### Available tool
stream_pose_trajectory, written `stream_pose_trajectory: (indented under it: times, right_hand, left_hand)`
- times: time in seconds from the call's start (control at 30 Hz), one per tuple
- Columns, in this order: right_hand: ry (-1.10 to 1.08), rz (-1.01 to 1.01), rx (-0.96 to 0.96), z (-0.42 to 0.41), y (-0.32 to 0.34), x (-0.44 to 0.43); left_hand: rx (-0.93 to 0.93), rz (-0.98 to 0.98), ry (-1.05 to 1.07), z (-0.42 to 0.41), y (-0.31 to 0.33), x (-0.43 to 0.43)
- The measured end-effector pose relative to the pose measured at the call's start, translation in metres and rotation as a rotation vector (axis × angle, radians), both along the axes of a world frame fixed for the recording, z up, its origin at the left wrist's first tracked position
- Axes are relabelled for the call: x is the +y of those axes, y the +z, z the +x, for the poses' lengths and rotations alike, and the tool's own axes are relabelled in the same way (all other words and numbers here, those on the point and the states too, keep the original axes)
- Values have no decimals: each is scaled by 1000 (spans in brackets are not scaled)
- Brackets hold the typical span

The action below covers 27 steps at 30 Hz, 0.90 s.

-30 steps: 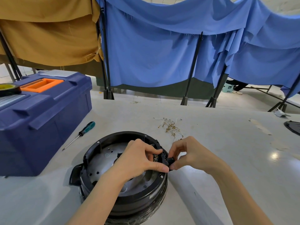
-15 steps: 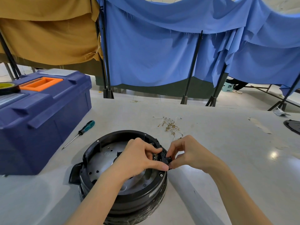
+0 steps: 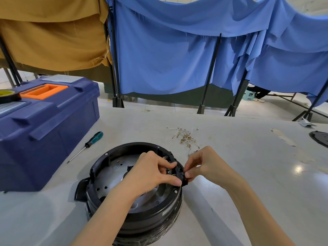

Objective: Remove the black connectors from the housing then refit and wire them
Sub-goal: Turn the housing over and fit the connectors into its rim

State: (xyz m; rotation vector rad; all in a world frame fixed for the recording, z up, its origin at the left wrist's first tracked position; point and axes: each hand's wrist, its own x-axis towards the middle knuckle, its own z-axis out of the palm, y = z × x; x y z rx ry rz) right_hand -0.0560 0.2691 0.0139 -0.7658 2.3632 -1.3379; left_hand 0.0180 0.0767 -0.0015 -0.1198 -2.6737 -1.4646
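At our far left a blue toolbox (image 3: 44,125) stands on the table (image 3: 248,174), cut off by the frame's left edge, with a roll of tape (image 3: 8,95) on its lid. Just beside its right face lies a screwdriver (image 3: 88,144), teal handle pointing away from us and tip towards us. A strip of table surface separates it from the housing (image 3: 152,219).

The round black housing sits in front of us, open side up, with a tab jutting from its left wall. Our left hand (image 3: 150,176) reaches in over the metal floor, fingers curled, with thumb and forefinger pinching the black connector (image 3: 179,172) seated on the right-hand rim. Our right hand (image 3: 207,166) meets it from outside the rim, thumb and forefinger pinched on the same connector and the other fingers bent. The two hands nearly touch at the rim.

Just beyond the right hand lies a loose pile of wires (image 3: 186,137). Further right a wide stretch of table runs to a dark disc (image 3: 321,138), cut by the right edge. Past the table's far edge hang blue curtains (image 3: 168,59) on black stands.
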Motion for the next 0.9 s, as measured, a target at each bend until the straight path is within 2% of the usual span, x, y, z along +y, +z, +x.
stream_pose_trajectory:
  times: [0.17, 0.67, 0.9]
  right_hand:
    - [-85, 17, 67, 0, -4, -5]
    - [-90, 30, 61, -5, -19, -14]
    - [-42, 26, 46, -6, -17, -9]
  left_hand:
    - [-15, 11, 8, -2, -1, 3]
    - [-70, 14, 17, -3, 4, 8]
    - [-27, 12, 18, 0, 2, 7]
